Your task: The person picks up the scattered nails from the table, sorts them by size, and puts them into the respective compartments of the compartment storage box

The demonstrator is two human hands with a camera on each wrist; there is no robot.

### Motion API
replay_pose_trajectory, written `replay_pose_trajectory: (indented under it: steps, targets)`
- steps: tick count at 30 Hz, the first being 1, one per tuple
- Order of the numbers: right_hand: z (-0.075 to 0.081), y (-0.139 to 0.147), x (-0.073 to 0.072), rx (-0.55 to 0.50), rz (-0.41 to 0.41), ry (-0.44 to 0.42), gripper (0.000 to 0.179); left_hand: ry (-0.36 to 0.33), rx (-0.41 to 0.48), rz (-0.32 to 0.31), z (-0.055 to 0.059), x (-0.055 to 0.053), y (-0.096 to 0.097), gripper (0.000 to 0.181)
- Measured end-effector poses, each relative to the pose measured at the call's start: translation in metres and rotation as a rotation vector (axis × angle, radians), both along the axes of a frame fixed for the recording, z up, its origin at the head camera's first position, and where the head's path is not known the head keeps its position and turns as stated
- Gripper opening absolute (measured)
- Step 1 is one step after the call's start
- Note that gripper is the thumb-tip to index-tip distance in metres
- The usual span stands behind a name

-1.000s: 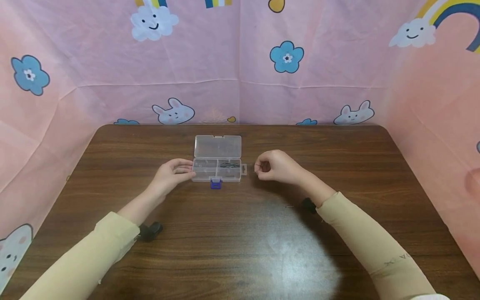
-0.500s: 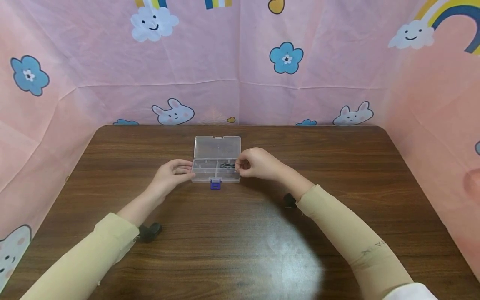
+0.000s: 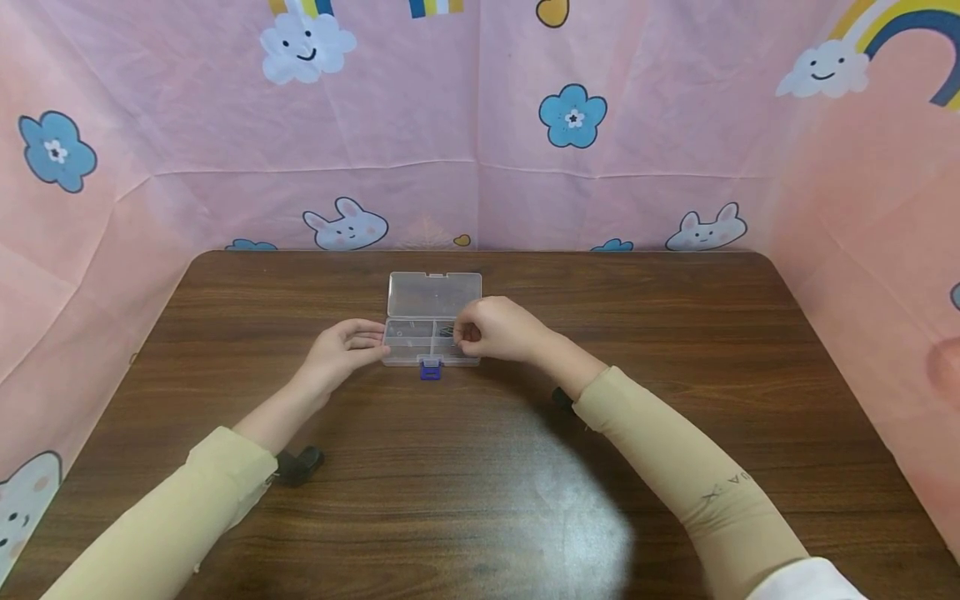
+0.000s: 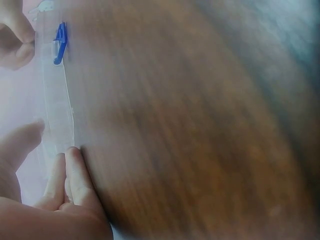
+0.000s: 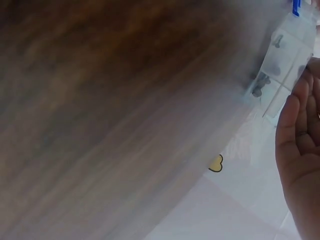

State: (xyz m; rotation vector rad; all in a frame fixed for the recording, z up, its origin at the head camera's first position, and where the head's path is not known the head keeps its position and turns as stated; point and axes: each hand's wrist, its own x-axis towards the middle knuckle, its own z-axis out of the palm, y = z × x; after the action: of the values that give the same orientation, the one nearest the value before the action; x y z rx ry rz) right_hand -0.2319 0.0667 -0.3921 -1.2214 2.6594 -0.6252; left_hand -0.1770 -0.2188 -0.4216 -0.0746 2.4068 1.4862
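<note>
A clear plastic compartment box (image 3: 408, 352) stands on the table, its lid (image 3: 435, 297) hinged back and its blue latch (image 3: 431, 371) facing the front. Dark screws (image 3: 446, 331) show in the back right compartment. My left hand (image 3: 341, 350) rests against the box's left end; in the left wrist view its fairly straight fingers (image 4: 80, 175) touch the end wall. Thumb and curled fingers of my right hand (image 3: 501, 329) come together in a pinch over the right compartments, hiding part of them. Whatever small thing the fingertips hold is hidden.
Wood-patterned table (image 3: 450, 483) runs to a pink printed cloth (image 3: 600, 204) at the back and sides. A black wrist camera (image 3: 300, 465) hangs under the left wrist, another (image 3: 561, 398) beneath the right one. Light glares on the near tabletop.
My right hand has moved left, from beside the box to over its right compartments. A small thin piece lying on the table is now covered by the right arm. The left hand stays put.
</note>
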Motion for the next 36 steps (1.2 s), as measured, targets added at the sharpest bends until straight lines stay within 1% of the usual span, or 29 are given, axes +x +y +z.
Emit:
replay_pose_trajectory:
  steps: [5,11,14,19,22,28,36]
  targets:
    - [-0.001,-0.001,0.001,0.004,0.002,0.026,0.005,-0.002,0.0,0.0,-0.001,0.0,0.0,0.057]
    - [-0.003,0.003,0.001,-0.041,0.003,0.008,0.005,0.002,-0.004,-0.002,-0.003,-0.002,-0.001,0.057]
    - [-0.004,0.006,0.002,-0.076,0.007,-0.028,0.004,0.002,-0.004,0.001,-0.003,-0.002,-0.001,0.057]
    - [-0.001,0.017,0.002,-0.163,-0.006,-0.136,0.006,0.002,0.0,0.001,-0.004,-0.002,-0.001,0.057]
    - [0.002,0.025,0.004,-0.195,-0.018,-0.167,0.007,0.004,0.0,0.001,-0.004,-0.002,-0.001,0.057]
    - [0.007,0.045,0.009,-0.198,-0.022,-0.147,0.007,0.007,0.012,0.0,-0.004,-0.001,-0.001,0.055]
    - [0.006,0.074,0.018,-0.158,-0.033,-0.159,0.01,0.008,0.009,-0.006,-0.005,-0.001,-0.002,0.056]
